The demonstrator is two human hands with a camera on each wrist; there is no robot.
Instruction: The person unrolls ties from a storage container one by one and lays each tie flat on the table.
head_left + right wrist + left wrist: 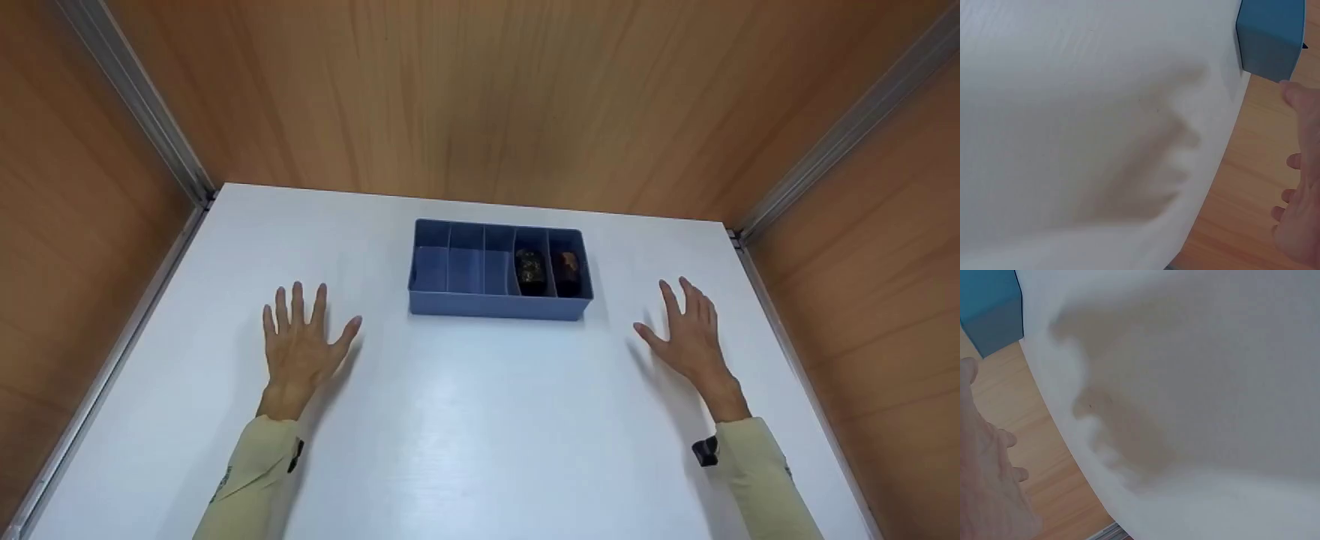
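A blue divided box (495, 306) stands toward the back middle of the white table (450, 420), its compartments side by side. Its two rightmost compartments each hold a dark item: a black one with gold specks (531, 271), and beside it a dark one with an orange-red patch (568, 273). To the left of the box my left hand (300, 356) is held over the table, fingers spread and holding nothing. My right hand (691, 341) hovers on the other side, thumb apart from its straight fingers, also holding nothing. Both wrist views show the hands' shadows on the tabletop.
Wood-grain panels enclose the table at the back (495, 97), left (75, 225) and right (877, 300). Grey metal rails (142, 97) run along the corners. A black strap piece (705, 451) sits at the right sleeve's cuff.
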